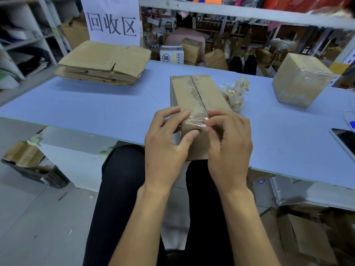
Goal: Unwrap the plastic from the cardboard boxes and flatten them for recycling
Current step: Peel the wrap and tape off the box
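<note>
A long brown cardboard box (196, 93) lies on the blue table (96, 104), its near end over the front edge. A strip of clear plastic (194, 121) still crosses that near end. My left hand (165, 144) grips the box's near left corner, thumb on the end face. My right hand (228, 143) pinches the plastic strip at the near right corner. A crumpled wad of removed plastic (235, 93) lies just right of the box. A second box (301, 79), still wrapped in plastic, stands at the far right.
A stack of flattened cardboard boxes (103, 64) lies at the table's back left, below a white paper sign (111, 20). A phone (345, 139) rests at the right edge. Shelving and more boxes stand behind the table, and loose cardboard (307, 237) lies on the floor.
</note>
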